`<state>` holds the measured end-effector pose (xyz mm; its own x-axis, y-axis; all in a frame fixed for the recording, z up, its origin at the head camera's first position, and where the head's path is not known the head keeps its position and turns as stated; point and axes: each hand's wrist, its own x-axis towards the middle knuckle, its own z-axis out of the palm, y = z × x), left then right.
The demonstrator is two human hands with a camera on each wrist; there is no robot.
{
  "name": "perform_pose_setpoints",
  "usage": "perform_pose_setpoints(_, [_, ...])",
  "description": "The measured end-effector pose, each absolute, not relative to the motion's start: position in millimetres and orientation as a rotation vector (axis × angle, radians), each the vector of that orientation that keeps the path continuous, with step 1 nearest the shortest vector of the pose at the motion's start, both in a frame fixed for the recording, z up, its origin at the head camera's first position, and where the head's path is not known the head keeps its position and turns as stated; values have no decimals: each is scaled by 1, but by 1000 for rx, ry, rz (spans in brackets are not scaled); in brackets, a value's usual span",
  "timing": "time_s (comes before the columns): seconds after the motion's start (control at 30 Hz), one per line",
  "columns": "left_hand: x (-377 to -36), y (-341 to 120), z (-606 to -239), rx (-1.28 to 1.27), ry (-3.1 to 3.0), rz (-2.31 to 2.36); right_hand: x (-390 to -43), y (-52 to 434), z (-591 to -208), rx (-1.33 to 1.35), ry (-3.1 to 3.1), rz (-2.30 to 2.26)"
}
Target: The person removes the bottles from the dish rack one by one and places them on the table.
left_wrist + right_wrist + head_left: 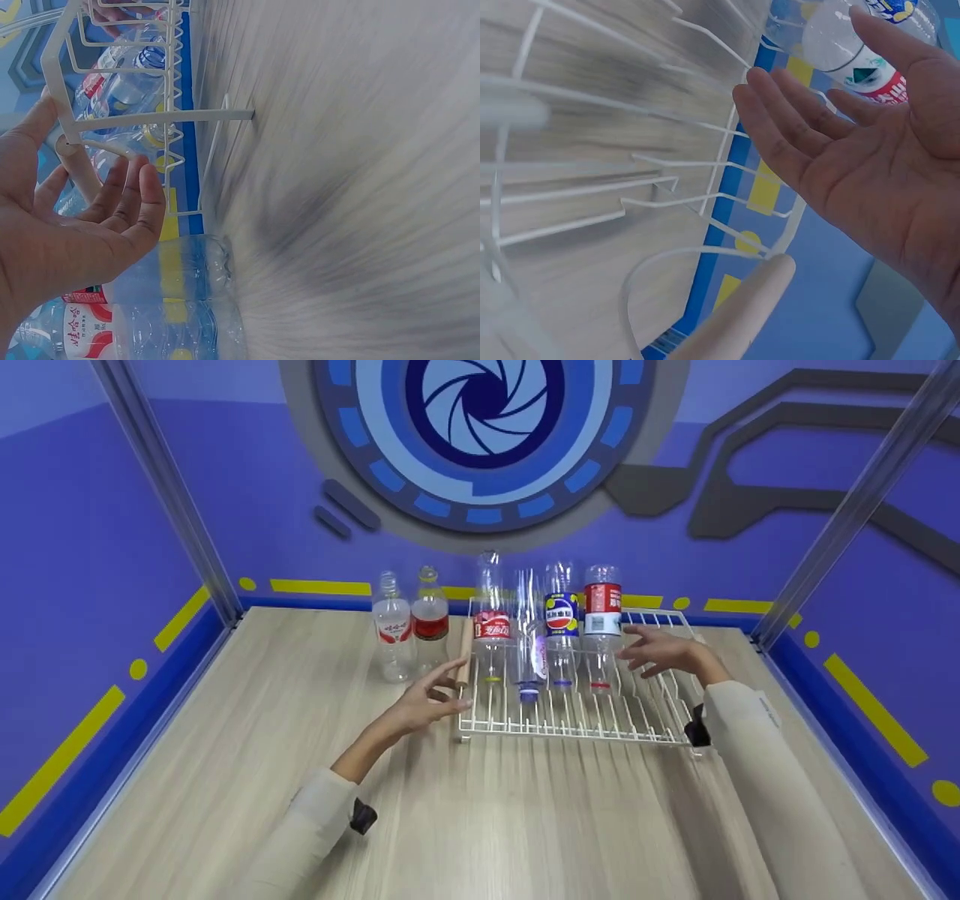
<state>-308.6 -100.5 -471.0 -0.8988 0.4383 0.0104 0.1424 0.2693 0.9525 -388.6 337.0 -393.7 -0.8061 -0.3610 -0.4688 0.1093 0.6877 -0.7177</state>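
A white wire rack [577,720] with wooden handles [465,651] lies on the wooden table. Several empty plastic bottles stand upside down in it: red-labelled [491,619], clear [528,637], blue-labelled [561,619] and red-and-white-labelled [602,615]. My left hand [429,697] hovers open beside the rack's left handle [79,169], fingers relaxed, holding nothing. My right hand [660,651] is open over the rack's right part, just right of the red-and-white bottle [855,56], palm empty. Two more bottles [392,622] [430,615] stand upright on the table left of the rack.
Blue walls with yellow markings and metal posts [172,495] enclose the table [225,750]. Bare wood lies in front of the rack. In the left wrist view the two upright bottles [172,300] sit just below my left hand [82,225].
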Motion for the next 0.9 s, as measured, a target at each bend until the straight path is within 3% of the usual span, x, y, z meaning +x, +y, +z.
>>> perform_pose_setpoints(0.9, [-310,-102,-472,545,2311,1649,-399,316,-403,-116,2171,-1059])
